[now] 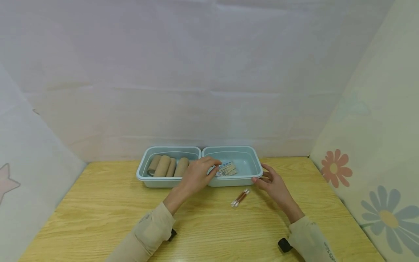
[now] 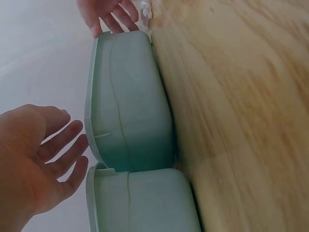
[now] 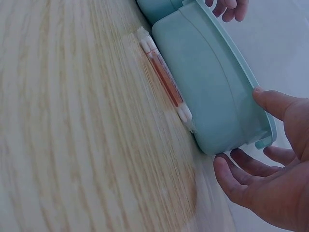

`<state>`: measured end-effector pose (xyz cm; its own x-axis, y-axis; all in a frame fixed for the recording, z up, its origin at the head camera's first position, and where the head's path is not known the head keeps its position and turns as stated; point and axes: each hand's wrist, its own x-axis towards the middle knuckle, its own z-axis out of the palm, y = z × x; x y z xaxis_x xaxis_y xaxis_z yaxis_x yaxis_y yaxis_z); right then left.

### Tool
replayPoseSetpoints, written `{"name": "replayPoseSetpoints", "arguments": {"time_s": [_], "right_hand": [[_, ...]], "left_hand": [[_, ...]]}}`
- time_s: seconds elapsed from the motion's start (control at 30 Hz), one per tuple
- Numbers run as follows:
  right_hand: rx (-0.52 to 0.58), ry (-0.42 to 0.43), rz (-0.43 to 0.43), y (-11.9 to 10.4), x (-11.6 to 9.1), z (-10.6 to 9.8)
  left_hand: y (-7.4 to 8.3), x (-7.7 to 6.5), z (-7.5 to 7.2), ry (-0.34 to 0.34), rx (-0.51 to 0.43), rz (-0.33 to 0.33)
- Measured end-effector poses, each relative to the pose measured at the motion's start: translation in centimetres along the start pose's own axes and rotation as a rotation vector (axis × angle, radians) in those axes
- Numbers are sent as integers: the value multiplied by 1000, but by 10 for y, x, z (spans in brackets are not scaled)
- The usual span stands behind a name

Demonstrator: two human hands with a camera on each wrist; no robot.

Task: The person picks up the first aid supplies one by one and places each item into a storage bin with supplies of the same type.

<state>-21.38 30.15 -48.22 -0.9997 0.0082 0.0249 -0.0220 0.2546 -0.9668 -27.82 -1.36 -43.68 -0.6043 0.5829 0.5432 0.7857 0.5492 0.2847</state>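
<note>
My left hand [image 1: 198, 173] reaches over the near left edge of the right-hand light-blue plastic bin [image 1: 232, 181]. In the left wrist view its fingers are spread and loosely bent, holding nothing. Small packets of thin pale sticks [image 1: 227, 169] with blue print lie inside that bin, just right of my left fingertips. My right hand [image 1: 275, 185] holds the bin's near right corner, thumb on the rim and fingers around the end. On the table before the bin lie clear-wrapped cotton swabs [image 3: 166, 81] with reddish-brown shafts and white tips.
A second light-blue bin [image 1: 158, 182] stands directly to the left, with several tan rolls [image 1: 162, 166] in it. Both stand on a wood-grain table [image 1: 209, 233] near the pale back wall. A flower-patterned sheet [image 1: 376, 145] borders the right side.
</note>
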Motion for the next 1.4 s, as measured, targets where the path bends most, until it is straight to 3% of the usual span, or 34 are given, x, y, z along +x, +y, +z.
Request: {"name": "replayPoseSetpoints", "arguments": {"time_s": [0.33,0.7,0.97,1.4], "right_hand": [[3,-4,-1,-3,-2,-1],[-1,-6,-2,-8,-1,-1],[3,-11,-10,-5,-1,1],[-2,-27,-11,-8,-4,6]], "left_hand": [[13,1,0,17,13,73],[28,-2,3,-22,-73,56],[41,-5,10,-80,-95,118],[58,-14,22,-254,-36,116]]}}
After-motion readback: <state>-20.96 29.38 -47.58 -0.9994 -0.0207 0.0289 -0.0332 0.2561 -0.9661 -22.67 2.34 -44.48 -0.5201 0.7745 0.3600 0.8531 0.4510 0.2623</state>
